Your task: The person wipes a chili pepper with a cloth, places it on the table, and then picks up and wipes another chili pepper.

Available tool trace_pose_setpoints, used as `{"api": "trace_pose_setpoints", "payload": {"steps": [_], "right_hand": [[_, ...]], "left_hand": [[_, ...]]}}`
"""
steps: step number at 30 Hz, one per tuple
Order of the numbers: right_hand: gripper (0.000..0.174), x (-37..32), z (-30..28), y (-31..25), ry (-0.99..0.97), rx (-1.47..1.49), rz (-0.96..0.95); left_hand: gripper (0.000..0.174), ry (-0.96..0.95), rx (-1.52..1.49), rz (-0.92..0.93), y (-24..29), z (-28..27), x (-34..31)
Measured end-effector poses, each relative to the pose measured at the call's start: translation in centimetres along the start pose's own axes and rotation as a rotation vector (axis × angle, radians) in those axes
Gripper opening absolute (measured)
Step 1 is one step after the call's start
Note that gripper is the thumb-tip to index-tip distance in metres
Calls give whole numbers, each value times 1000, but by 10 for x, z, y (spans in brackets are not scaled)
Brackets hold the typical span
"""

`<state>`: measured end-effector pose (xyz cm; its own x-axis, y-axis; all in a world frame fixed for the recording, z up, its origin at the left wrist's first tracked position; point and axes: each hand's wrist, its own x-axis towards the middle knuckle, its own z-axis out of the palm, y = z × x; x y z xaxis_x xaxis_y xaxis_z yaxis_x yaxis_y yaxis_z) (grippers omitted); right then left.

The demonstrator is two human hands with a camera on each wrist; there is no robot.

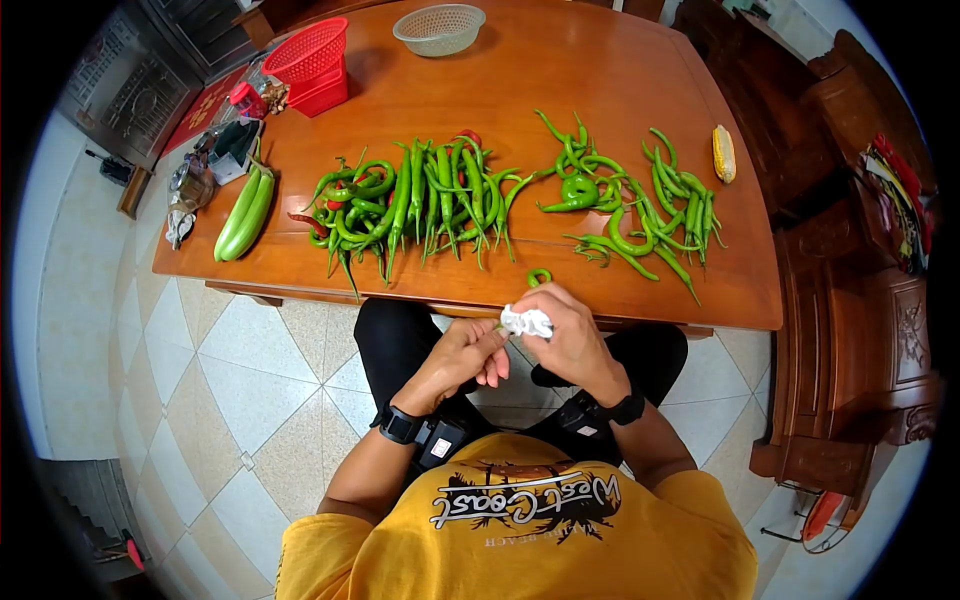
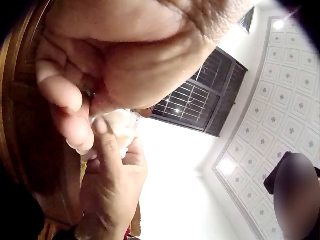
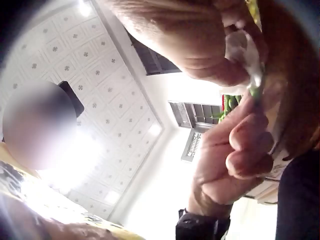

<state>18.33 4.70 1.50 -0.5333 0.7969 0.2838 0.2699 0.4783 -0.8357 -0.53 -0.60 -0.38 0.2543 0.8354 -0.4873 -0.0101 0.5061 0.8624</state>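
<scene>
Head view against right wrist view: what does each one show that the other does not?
Only the head view shows the red basket, the corn cob and the floor tiles. Only the right wrist view shows the tiled ceiling and a barred window. Both show the right hand gripping a white cloth and the left hand pinching a green pepper beside it.
</scene>
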Motion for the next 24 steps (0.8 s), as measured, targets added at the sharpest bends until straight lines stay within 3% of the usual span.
{"api": "trace_pose_setpoints", "payload": {"steps": [3,10,16,20,24], "right_hand": [[28,-1,-2,2,7,2,-4],[28,10,-21,11,182,-99,-9],[28,3,-9,11,104,-44,-7],[27,-4,-4,1,-70,36,43],[27,0,-8,9,50,-41,-11]], "left_hand": [[37,-5,-14,-16,-3,0,2],[36,-12,-63,-33,3,1,0],[38,15,-32,-30,4,0,-2],[39,30,-1,-39,2,-2,2],[38,20,-80,-29,11,2,-4]]}}
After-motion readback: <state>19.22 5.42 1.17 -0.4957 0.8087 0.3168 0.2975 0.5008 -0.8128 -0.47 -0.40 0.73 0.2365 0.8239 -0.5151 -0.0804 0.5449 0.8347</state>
